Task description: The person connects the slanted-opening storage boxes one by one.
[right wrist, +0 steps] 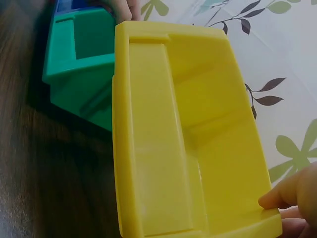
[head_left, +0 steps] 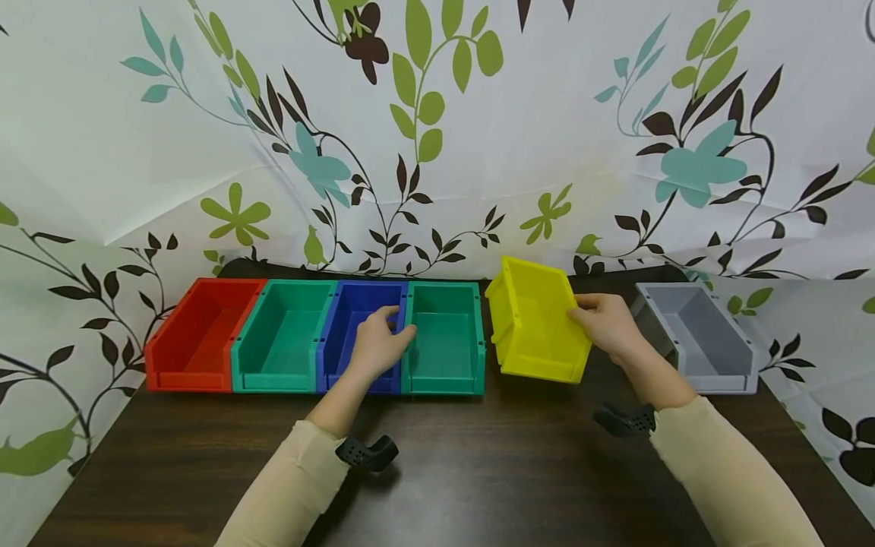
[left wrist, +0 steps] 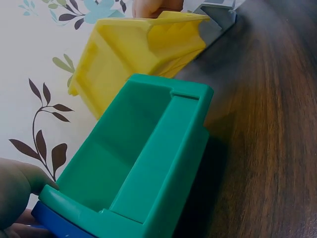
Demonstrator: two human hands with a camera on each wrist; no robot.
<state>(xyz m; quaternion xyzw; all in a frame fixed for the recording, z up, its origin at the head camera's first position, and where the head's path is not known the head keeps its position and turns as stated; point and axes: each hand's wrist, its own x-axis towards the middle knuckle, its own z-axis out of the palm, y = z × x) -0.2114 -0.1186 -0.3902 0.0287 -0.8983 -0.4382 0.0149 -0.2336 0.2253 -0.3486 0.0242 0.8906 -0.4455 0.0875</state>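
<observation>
Head view: left of the blue bin, a red bin and first green bin are standing; rightward, a second green bin, the yellow bin, tilting in the right hand's grip, then a grey bin. The left hand is pinching the adjoining blue-and-green walls. Smooth, low-fronted bins are lining the wood-grained table.

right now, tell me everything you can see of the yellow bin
The yellow bin is open-topped, seemingly smooth plastic, with a low front wall and nothing visible inside. It is tilted, seemingly off the dark table, between the rightmost green bin and the gray bin. The right hand pinches its right side wall.
</observation>
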